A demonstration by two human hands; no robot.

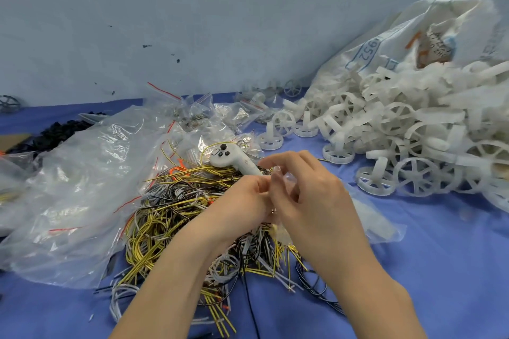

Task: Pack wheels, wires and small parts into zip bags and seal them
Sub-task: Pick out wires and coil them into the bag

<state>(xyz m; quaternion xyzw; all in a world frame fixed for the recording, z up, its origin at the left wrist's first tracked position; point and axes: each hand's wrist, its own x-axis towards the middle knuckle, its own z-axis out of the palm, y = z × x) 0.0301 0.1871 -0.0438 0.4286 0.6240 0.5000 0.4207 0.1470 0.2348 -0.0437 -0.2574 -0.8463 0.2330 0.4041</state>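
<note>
Both my hands meet over a heap of yellow, black and white wires [170, 217] on the blue table. My left hand [242, 201] and my right hand [305, 190] pinch a small clear zip bag [282, 177] between their fingertips. The bag hangs down between the hands, and its lower part [281, 232] shows pale contents that I cannot make out. A large pile of white plastic wheels [407, 140] spills across the right side of the table.
A white controller [234, 161] lies on the wire heap just beyond my hands. A big crumpled clear plastic bag [77, 187] covers the left. Small zip bags with red strips [198, 113] lie at the back, black parts [57, 132] far left, and a white woven sack [413, 36] behind the wheels.
</note>
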